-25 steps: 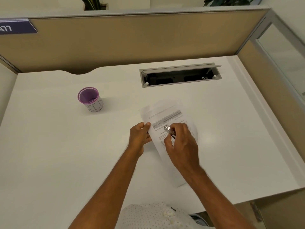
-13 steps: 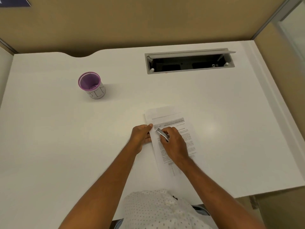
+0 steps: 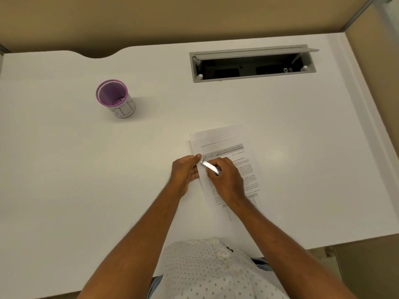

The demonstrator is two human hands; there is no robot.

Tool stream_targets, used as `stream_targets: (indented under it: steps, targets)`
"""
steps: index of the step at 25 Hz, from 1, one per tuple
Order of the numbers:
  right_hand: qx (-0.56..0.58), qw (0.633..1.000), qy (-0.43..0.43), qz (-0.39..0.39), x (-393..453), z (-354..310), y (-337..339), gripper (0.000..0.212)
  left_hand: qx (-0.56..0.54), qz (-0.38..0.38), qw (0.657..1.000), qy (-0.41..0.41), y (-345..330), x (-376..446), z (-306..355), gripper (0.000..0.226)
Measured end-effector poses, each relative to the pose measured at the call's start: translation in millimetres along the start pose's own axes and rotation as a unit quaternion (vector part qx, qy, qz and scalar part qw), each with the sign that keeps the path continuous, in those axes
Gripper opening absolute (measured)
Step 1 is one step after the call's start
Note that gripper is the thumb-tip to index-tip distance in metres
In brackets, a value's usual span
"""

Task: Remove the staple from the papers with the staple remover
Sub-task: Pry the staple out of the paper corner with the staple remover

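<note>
A: What sat closest to the person?

B: The right hand (image 3: 226, 180), fingers curled tight around the staple remover (image 3: 211, 167). A second before, the tool's tip had been raised well inside the page; now it lay low and flat, its metal nose at the left margin.

A: And the other hand?

B: The left hand (image 3: 185, 171) pressed flat on the left edge of the papers (image 3: 224, 147), thumb tip just beside the tool's nose, gripping nothing, only pinning the sheets to the desk (image 3: 64, 190).

A: Where was the staple?

B: Too small to see. Judging by where the nose pointed, it was under or at the tip, near the thumb.

A: So what did the shift mean?

B: Likely the prying step had begun; the staple wasn't visibly out yet.

A: Farther back?

B: A purple cup (image 3: 115, 101) to the left, well apart, and the open cable tray (image 3: 252, 63) beyond.
</note>
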State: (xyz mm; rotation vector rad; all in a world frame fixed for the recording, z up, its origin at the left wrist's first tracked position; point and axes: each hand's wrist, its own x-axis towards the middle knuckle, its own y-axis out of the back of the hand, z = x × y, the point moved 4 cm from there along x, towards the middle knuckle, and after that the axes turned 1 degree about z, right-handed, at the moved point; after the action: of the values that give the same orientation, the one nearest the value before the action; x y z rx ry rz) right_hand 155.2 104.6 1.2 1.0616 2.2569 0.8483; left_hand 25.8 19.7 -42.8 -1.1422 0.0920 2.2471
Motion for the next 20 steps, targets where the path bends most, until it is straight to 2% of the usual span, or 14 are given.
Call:
stream_targets:
  steps: [12,20]
  targets:
    - [0.025,0.999,-0.032,0.021,2.3,3.7,-6.3,0.015,0.004,-0.001,1.000,-0.001,0.1,2.1,-1.3,0.033]
    - [0.082,0.993,-0.084,0.028,0.9,9.1,-10.1,0.027,0.017,0.012,1.000,0.000,-0.8,3.2,-0.6,0.031]
